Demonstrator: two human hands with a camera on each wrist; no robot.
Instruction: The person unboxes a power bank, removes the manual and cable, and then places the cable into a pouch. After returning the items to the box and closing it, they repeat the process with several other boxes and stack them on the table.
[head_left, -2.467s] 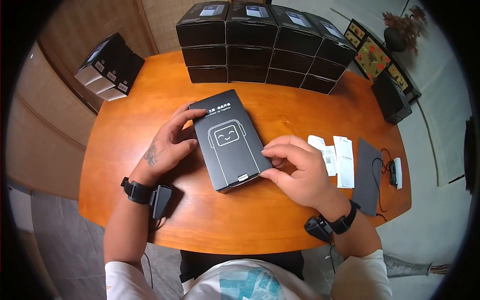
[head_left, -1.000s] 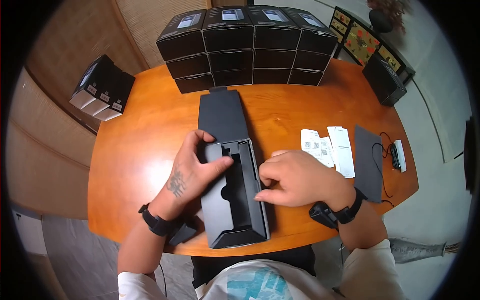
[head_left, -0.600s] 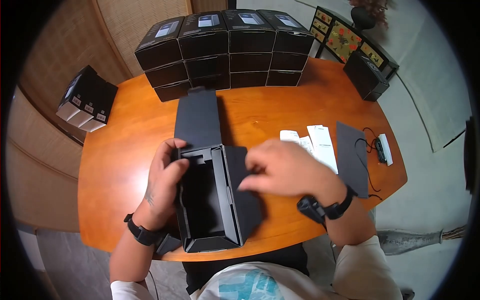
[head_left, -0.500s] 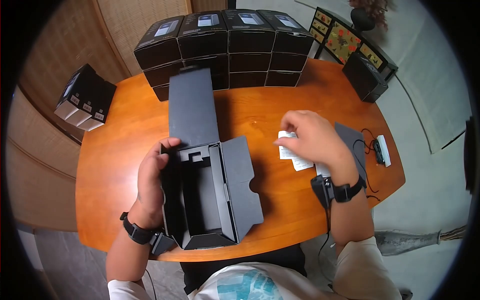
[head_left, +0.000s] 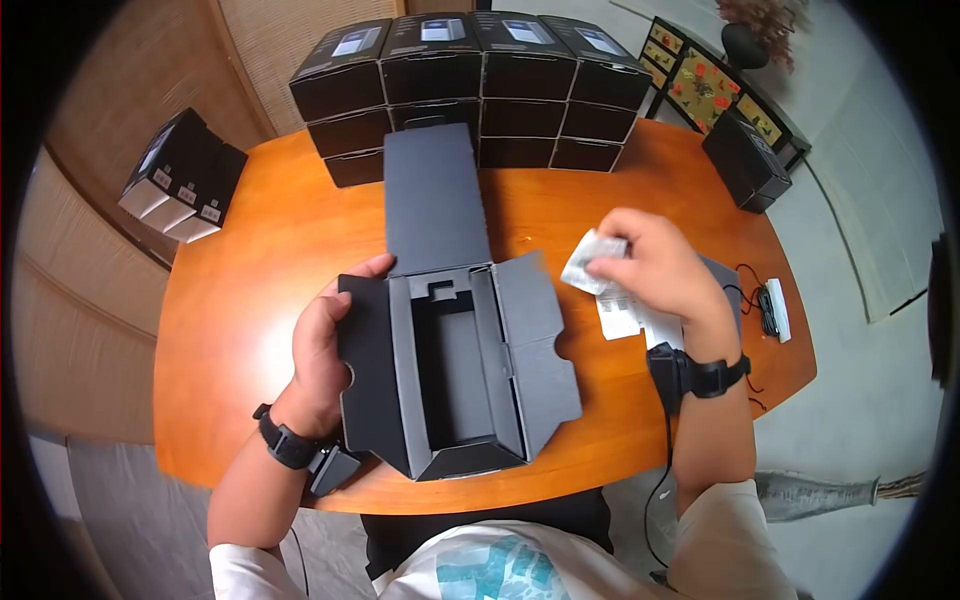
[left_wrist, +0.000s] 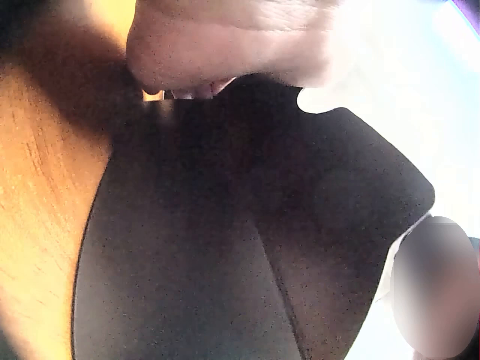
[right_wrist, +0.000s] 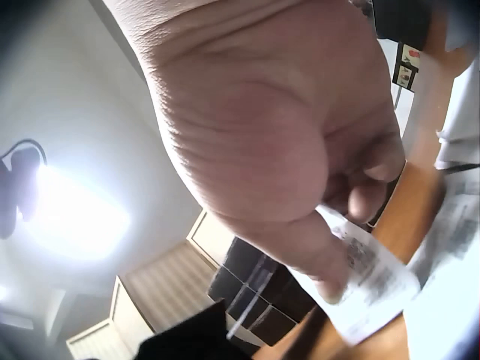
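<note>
An opened black box (head_left: 455, 375) lies near the table's front edge, lid laid back and both side flaps spread; its tray holds nothing visible. My left hand (head_left: 325, 345) grips its left flap and upper left corner, thumb on the flap. In the left wrist view, that hand (left_wrist: 225, 45) is over the dark box side (left_wrist: 187, 225). My right hand (head_left: 660, 260) pinches a printed white slip (head_left: 592, 262), lifted at one end, above another white paper (head_left: 618, 318). The right wrist view shows the thumb of my right hand (right_wrist: 262, 150) against the slip (right_wrist: 371, 296).
Stacked black boxes (head_left: 430, 85) stand at the back. More boxes stand at the left (head_left: 190, 180), and one black box (head_left: 745, 165) is at the right. A grey sheet (head_left: 722, 275) and a coiled cable (head_left: 770, 308) lie beyond my right hand.
The box, closed at first, now has its lid back and both side flaps spread. My right hand has moved from the box to the papers and taken hold of a slip.
</note>
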